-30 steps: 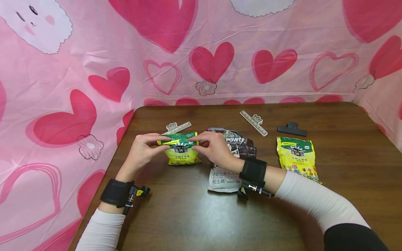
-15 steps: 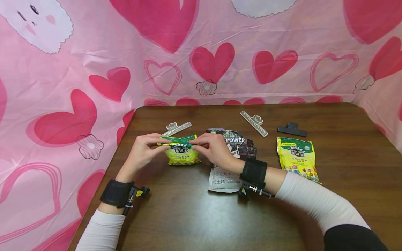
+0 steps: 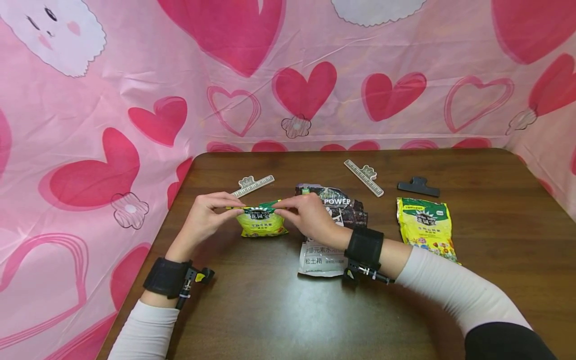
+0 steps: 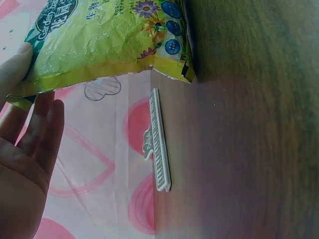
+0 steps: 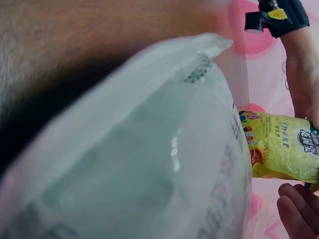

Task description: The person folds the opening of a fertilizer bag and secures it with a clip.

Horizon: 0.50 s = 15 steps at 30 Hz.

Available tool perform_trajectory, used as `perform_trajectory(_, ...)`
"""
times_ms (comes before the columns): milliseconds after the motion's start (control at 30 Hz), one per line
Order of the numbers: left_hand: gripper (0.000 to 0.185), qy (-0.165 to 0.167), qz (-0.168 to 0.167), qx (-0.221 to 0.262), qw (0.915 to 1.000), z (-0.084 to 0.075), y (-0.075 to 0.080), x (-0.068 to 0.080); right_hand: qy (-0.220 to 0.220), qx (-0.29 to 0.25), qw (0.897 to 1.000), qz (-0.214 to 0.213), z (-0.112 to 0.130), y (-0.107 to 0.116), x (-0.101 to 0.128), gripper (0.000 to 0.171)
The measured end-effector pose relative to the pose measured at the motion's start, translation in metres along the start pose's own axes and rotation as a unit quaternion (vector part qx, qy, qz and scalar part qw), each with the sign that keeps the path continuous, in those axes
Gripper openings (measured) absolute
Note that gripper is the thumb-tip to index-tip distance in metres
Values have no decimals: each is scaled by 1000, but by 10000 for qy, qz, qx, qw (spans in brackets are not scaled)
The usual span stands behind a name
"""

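Observation:
Both hands hold a yellow and green fertilizer bag that stands upright on the table. At its upper left corner, the left hand pinches the green top between thumb and fingers. The right hand pinches the upper right corner in the same way. The top edge is folded over toward the back, so little of the green band shows. In the left wrist view the bag's side rises from the table, with the left thumb on its front. The right wrist view shows the bag partly behind a silver pouch.
A black and silver pouch lies under the right forearm. Another yellow fertilizer bag lies to the right. Behind are a white clip with a keyboard pattern, a second such clip and a black clip.
The bag's green top has been folded down and back by both hands, so the bag looks shorter. Wrists and the other things stay where they were.

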<state>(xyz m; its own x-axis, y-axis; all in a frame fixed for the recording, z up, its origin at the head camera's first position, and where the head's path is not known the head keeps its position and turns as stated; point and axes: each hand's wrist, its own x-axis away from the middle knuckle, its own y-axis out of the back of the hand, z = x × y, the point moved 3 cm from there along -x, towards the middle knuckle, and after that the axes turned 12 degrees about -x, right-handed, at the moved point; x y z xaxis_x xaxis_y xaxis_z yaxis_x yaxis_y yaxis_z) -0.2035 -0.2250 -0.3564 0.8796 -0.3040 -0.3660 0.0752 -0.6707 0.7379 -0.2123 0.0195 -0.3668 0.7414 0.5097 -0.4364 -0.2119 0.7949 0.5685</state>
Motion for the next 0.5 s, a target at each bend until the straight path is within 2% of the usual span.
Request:
perform_trajectory(133,16,-241,-86,90,9996,5,-1,0,230,230,9994,140,1,0,1,18)
perform_trajectory(233,15,-299,-106,101,9994,6,-1,0,267,288,9990,236,1,0,1,17)
perform_trajectory(433,14,-287,-140,-208,9993,-18,7,0,404,562,9969,377,2,-1,0,17)
perform_trajectory(500,14,-278,-141,-277,9991,-18,7,0,516,667,9956,397,4,-1,-1,16)
